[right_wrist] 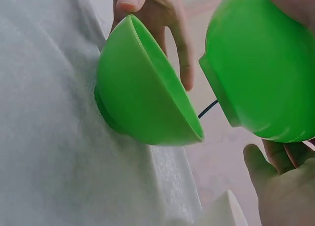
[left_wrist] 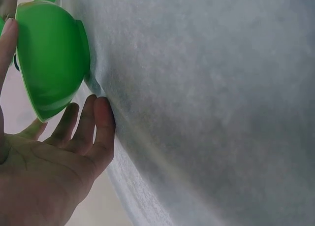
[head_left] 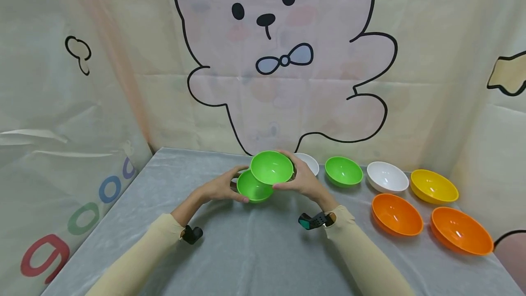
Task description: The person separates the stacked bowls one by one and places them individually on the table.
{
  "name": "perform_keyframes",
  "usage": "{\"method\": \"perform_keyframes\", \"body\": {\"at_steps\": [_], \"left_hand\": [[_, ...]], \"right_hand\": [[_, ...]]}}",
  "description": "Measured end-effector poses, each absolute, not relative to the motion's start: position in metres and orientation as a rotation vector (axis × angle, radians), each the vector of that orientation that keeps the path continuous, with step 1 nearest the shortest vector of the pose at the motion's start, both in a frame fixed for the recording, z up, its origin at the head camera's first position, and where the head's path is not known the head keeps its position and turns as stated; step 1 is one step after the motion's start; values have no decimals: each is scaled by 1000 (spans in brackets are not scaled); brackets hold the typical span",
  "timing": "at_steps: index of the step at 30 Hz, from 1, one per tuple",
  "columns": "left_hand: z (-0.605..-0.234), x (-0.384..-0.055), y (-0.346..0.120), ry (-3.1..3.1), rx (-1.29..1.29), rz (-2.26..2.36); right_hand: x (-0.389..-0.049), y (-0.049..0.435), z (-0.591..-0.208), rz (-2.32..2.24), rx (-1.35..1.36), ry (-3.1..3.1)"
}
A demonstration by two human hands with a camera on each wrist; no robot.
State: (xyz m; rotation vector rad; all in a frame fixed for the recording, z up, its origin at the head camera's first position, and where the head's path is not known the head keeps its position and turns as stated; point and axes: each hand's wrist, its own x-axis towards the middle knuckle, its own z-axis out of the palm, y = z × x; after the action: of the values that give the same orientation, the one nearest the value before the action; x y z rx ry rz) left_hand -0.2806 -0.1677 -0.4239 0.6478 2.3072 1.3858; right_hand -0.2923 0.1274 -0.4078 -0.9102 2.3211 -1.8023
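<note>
Two green bowls are between the hands in the head view. My right hand (head_left: 306, 179) grips the upper green bowl (head_left: 271, 164) by its right side, thumb near the front and fingers behind. This bowl is raised and overlaps the back of the lower green bowl (head_left: 251, 191). Around the left side of that lower bowl my left hand (head_left: 222, 187) curves, thumb at the near rim. In the right wrist view, the lower bowl (right_wrist: 138, 95) stands upright on the cloth, with a gap between it and the lifted bowl (right_wrist: 261, 73).
To the right on the grey cloth (head_left: 246, 259) stand a partly hidden white bowl (head_left: 309, 163), another green bowl (head_left: 344, 175), a second white bowl (head_left: 387, 178) and a yellow bowl (head_left: 434, 187). Nearer are two orange bowls, one (head_left: 397, 216) left of the other (head_left: 462, 232). A printed curtain (head_left: 431, 35) hangs behind.
</note>
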Motion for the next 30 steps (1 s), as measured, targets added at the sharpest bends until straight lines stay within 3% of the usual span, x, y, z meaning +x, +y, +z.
{"method": "perform_keyframes", "body": {"at_steps": [19, 30], "left_hand": [[-422, -280, -166, 2362, 638, 1329], [-422, -279, -166, 2370, 625, 1314]], "right_hand": [[-276, 169, -403, -1679, -916, 2418], [-266, 192, -408, -1638, -773, 2509]]}}
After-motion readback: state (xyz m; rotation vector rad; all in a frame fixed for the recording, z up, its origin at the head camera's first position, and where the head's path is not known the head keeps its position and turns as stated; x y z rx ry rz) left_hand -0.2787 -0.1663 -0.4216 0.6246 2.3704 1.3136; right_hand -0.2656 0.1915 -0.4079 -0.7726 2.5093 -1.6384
